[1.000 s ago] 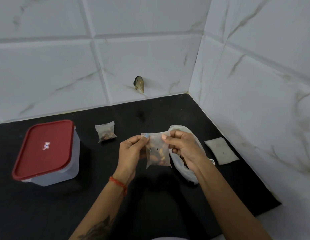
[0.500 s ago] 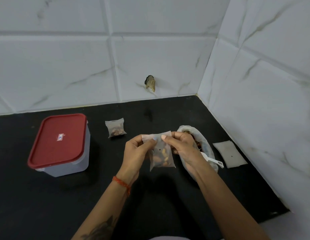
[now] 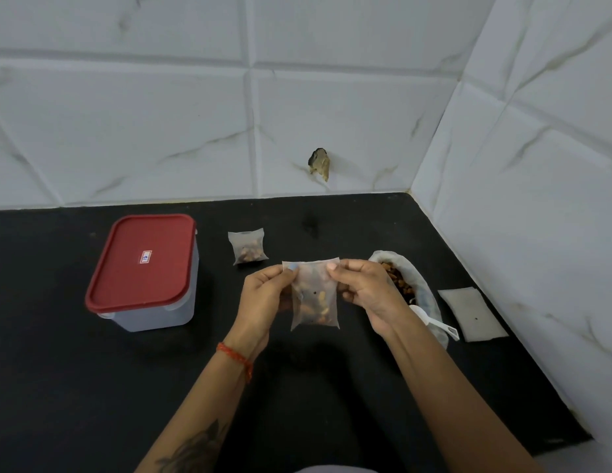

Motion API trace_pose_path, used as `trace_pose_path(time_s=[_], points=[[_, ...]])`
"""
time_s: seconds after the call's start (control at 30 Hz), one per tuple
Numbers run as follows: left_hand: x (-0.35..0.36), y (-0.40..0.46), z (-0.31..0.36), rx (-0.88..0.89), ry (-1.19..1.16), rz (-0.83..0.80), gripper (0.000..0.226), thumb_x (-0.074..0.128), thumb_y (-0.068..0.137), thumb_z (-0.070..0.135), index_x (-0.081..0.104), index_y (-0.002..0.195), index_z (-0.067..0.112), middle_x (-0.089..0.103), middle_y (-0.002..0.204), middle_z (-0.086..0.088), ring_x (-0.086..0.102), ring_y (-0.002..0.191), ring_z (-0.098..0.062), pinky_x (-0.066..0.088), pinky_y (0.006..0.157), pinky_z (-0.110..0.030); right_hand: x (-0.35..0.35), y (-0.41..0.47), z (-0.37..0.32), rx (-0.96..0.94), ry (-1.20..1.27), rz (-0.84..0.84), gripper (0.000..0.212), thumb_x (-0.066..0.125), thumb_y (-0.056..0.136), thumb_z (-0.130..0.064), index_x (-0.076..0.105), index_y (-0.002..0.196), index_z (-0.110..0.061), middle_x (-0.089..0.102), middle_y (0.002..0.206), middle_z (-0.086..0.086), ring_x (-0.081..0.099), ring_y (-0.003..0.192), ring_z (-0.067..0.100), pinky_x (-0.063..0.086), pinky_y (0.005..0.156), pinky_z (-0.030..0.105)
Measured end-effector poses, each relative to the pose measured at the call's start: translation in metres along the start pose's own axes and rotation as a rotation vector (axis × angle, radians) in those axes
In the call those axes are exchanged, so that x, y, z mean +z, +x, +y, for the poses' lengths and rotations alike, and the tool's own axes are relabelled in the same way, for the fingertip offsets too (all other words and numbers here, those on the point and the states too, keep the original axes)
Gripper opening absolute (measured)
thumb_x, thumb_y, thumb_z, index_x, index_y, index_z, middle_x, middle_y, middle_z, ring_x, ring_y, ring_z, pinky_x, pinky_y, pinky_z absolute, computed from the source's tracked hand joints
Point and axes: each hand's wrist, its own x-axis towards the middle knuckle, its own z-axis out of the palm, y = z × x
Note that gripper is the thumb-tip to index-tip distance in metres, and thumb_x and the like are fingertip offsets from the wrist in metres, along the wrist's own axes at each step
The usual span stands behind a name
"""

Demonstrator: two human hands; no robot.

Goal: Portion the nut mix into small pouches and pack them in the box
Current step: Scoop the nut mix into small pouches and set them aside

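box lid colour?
Red, with a small white label at its centre; the lid is on the box. Head view, the only one.

Soft even light, wide-angle bending, slight blur

Black counter (image 3: 93,387) — lidded box (image 3: 144,274), filled pouch (image 3: 248,246), nut bag (image 3: 417,288), empty pouch (image 3: 472,314).

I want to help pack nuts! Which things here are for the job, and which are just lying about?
For the job: held pouch, filled pouch, empty pouches, nut bag, scoop, box.
Lying about: wall stub, counter.
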Motion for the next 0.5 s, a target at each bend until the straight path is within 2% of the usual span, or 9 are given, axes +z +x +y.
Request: trace_pose_path(time_s=[0.1, 0.17, 0.23, 0.3, 0.37, 0.5], points=[[-0.007, 0.003, -0.001, -0.017, -0.003, 0.013, 0.019, 0.053, 0.095, 0.016, 0.069, 0.086, 0.013, 0.071, 0.082, -0.004, 0.069, 0.071, -0.010, 0.055, 0.057, -0.023, 0.007, 0.008, 0.005, 0.038, 0.036, 0.007, 0.018, 0.062, 0.090, -0.019, 0.073, 0.076, -0.017, 0.064, 0.072, 0.001, 0.053, 0.072, 0.013, 0.044, 0.066, 0.023], [-0.010, 0.006, -0.004, -0.048, 0.000, 0.019, 0.019, 0.051, 0.096, 0.019, 0.069, 0.089, 0.015, 0.071, 0.087, -0.003, 0.069, 0.077, -0.011, 0.055, 0.060, -0.023, 0.012, 0.013, 0.011, 0.063, 0.067, 0.000, 0.014, 0.061, 0.090, -0.018, 0.074, 0.086, -0.012, 0.067, 0.077, 0.003, 0.059, 0.075, 0.014, 0.048, 0.067, 0.022], [-0.017, 0.010, -0.011, -0.084, -0.002, 0.043, 0.019, 0.051, 0.096, 0.021, 0.068, 0.092, 0.015, 0.070, 0.097, -0.005, 0.068, 0.090, -0.018, 0.057, 0.069, -0.030, 0.019, 0.020, 0.017, 0.110, 0.098, -0.015, 0.017, 0.060, 0.091, -0.018, 0.071, 0.098, -0.006, 0.070, 0.084, 0.005, 0.066, 0.078, 0.014, 0.053, 0.066, 0.021], [-0.026, 0.016, -0.022, -0.107, 0.022, 0.110, 0.017, 0.054, 0.095, 0.024, 0.069, 0.094, 0.015, 0.068, 0.100, -0.009, 0.066, 0.098, -0.025, 0.057, 0.081, -0.043, 0.027, 0.027, 0.024, 0.160, 0.118, -0.019, 0.018, 0.061, 0.091, -0.017, 0.069, 0.102, -0.006, 0.072, 0.088, 0.005, 0.069, 0.079, 0.014, 0.055, 0.064, 0.022], [-0.035, 0.023, -0.033, -0.113, 0.039, 0.220, 0.013, 0.061, 0.091, 0.024, 0.070, 0.090, 0.015, 0.069, 0.090, -0.010, 0.067, 0.091, -0.027, 0.056, 0.083, -0.049, 0.038, 0.036, 0.032, 0.203, 0.114, -0.015, 0.016, 0.063, 0.090, -0.017, 0.070, 0.101, -0.008, 0.073, 0.091, 0.007, 0.070, 0.081, 0.016, 0.056, 0.065, 0.024], [-0.052, 0.045, -0.043, -0.084, 0.098, 0.404, 0.014, 0.067, 0.087, 0.027, 0.067, 0.078, 0.017, 0.067, 0.072, -0.005, 0.066, 0.077, -0.023, 0.057, 0.082, -0.050, 0.061, 0.063, 0.044, 0.232, 0.064, 0.009, 0.015, 0.065, 0.089, -0.017, 0.071, 0.099, -0.008, 0.072, 0.097, 0.011, 0.070, 0.089, 0.022, 0.058, 0.076, 0.031]])
